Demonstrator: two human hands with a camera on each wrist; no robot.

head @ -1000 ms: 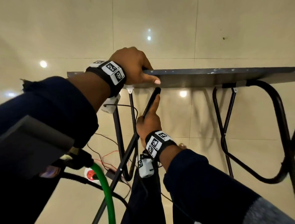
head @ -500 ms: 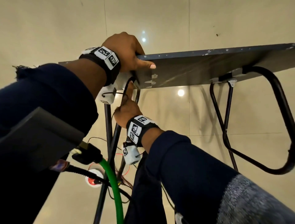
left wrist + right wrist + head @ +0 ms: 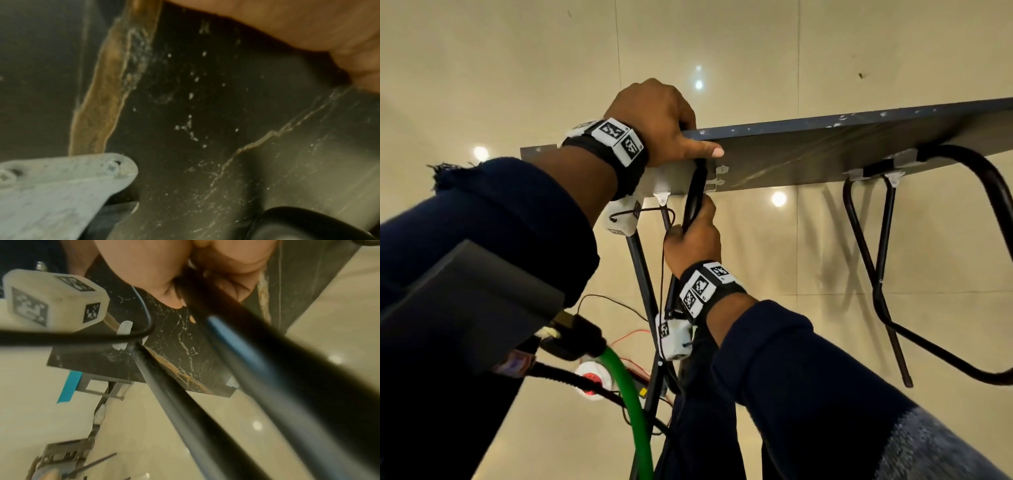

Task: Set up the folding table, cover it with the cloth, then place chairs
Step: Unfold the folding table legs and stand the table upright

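Observation:
The folding table's dark marbled top (image 3: 825,150) is tilted on its side, underside toward me, over the cream tiled floor. My left hand (image 3: 664,126) grips its upper edge, thumb pressed along the underside. My right hand (image 3: 693,236) grips the near black tubular leg (image 3: 697,192) close to where it meets the top. The right wrist view shows that leg tube (image 3: 257,340) running from my palm, and the marbled underside (image 3: 180,344) behind it. The left wrist view is filled by the underside (image 3: 185,113) and a grey bracket (image 3: 61,186). The far leg loop (image 3: 969,294) stands folded out.
A green hose (image 3: 633,404), black cables and thin red wires hang below my arms, near a white round socket (image 3: 590,377) on the floor. In the right wrist view a grey frame with blue tape (image 3: 71,387) stands on the floor beyond the table.
My right hand slid up the near leg and closed round it near the tabletop, swinging it toward the underside. The tabletop tilted, showing more underside. My left hand kept its hold.

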